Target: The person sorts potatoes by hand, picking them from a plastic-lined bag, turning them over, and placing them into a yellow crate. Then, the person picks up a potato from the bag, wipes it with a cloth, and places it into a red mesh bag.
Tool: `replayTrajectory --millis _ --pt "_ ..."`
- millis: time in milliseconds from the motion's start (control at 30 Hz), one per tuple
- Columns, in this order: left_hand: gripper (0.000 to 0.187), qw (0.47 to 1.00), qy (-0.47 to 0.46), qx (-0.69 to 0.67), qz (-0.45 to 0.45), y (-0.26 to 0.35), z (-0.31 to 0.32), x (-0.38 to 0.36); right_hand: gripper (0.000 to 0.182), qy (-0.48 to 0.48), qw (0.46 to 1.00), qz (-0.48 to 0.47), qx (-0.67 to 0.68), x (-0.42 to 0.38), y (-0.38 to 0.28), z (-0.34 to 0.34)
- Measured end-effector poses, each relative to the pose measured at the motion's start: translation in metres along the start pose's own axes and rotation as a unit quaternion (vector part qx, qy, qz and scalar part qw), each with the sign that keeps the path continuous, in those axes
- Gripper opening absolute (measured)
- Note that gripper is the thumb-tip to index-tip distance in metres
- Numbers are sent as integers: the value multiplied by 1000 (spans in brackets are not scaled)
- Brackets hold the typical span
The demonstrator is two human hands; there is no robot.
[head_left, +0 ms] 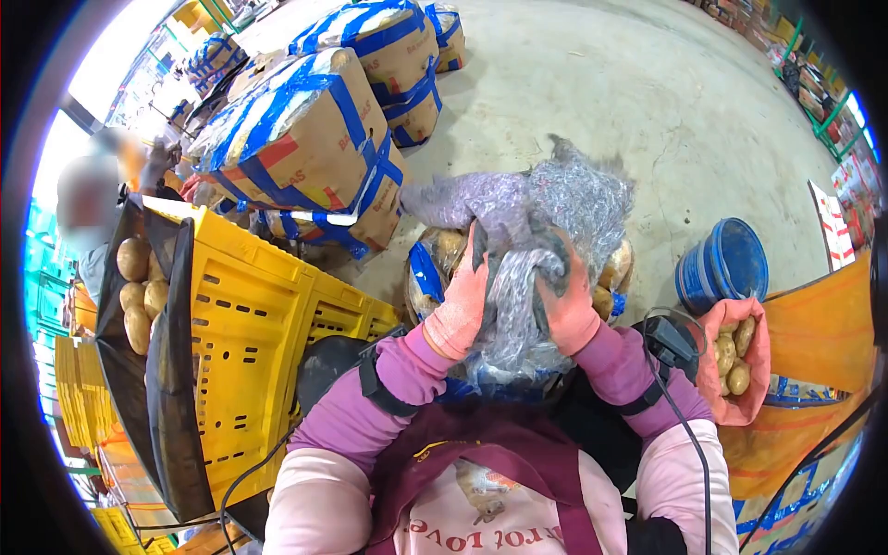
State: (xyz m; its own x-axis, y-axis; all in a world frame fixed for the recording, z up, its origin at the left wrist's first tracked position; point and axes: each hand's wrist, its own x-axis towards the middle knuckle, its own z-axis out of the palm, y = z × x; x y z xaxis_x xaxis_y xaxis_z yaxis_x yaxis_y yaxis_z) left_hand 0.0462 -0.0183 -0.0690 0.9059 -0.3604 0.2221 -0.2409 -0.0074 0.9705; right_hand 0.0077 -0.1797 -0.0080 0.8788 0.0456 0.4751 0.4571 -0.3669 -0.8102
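Crumpled clear plastic film is bunched between my two gloved hands, above a container of potatoes in front of my body. My left hand, in a pink and dark glove, has its fingers closed on the film's left side. On the right side, my right hand grips the same film. More of the film spreads out beyond my hands over the far rim. Blue tape shows on the container's left side.
A yellow crate stands at left, beside potatoes in black cloth. Taped cartons are stacked behind. At right are a blue bucket and a pink sack of potatoes. Another person is at far left.
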Motion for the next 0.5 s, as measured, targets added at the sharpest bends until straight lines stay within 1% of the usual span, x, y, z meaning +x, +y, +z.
replayTrajectory --millis 33,67,100,133,167,200,233,267,300,333,367,400,433,467,500 --pt "49 995 18 73 68 -8 -2 -4 59 18 996 55 71 0 1 3" --pt "50 994 105 -13 30 7 4 -5 46 46 992 70 95 0 7 9" --pt "50 994 107 -15 28 24 5 -8 46 44 992 71 94 2 12 7" --pt "58 989 123 79 -16 59 6 -9 41 7 996 37 78 5 15 0" --pt "70 974 137 172 -60 79 7 -10 37 -30 998 3 62 9 19 -7" --pt "70 972 155 177 -25 79 10 -12 32 -113 991 26 66 23 12 -21" --pt "70 972 153 176 -26 82 7 -8 32 -112 991 28 65 26 7 -25" --pt "66 996 77 13 -42 84 1 -2 35 -125 968 99 193 26 2 -29" --pt "62 987 -3 -150 -60 88 -4 0 37 -135 923 168 319 25 -2 -30" --pt "52 974 -30 -211 -80 120 -5 5 40 -140 858 230 438 25 -5 -32" --pt "52 974 -32 -209 -79 118 -6 8 43 -144 774 285 546 28 -6 -33" --pt "49 951 -18 -290 -107 115 -7 9 45 -147 673 335 643 30 -7 -35" --pt "46 920 0 -368 -134 109 -9 8 45 -150 671 338 643 32 -6 -37" --pt "43 987 -19 -130 -87 90 -18 13 49 -185 705 284 622 36 -3 -40" --pt "43 988 -14 -128 -90 74 -17 9 53 -220 735 228 599 41 -1 -41"
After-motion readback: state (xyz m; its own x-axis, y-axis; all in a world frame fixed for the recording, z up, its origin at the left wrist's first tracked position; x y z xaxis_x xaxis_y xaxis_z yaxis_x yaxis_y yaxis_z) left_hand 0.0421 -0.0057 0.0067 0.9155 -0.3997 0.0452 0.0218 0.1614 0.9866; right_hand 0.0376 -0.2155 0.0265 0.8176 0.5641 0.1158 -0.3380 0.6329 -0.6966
